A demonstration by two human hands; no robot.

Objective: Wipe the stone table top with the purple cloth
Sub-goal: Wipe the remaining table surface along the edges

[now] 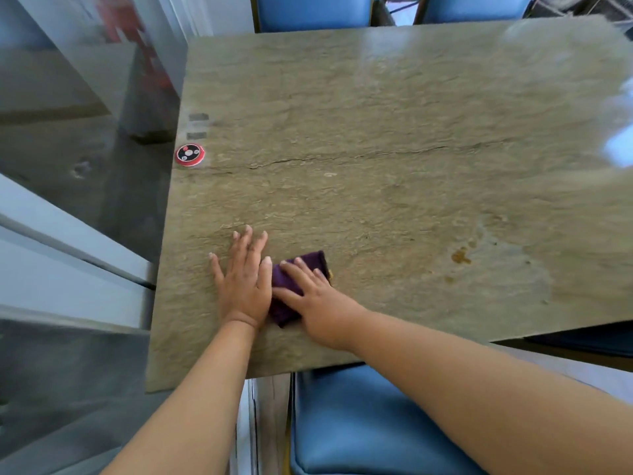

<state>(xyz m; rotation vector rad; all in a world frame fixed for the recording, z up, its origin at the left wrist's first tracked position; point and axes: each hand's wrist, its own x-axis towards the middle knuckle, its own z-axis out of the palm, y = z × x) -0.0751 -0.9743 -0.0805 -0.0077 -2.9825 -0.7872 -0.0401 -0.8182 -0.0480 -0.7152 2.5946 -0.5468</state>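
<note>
A blue chair seat [359,423] sits closest, under both arms; past it, the left hand [241,282] lies flat on the stone tabletop [376,132], its fingers [247,240] spread apart and holding nothing; the right hand [317,303] presses flat on the purple cloth [286,286], fingers a little apart, not curled around it; the cloth lies folded between the two hands, touching both; a brown stain [460,257] sits well to the right of the right fingers; far beyond the left fingers, a round red and black button disc [189,154] sits by the edge; its marks are too small to read; two more blue chairs [313,10] stand at the far side.
</note>
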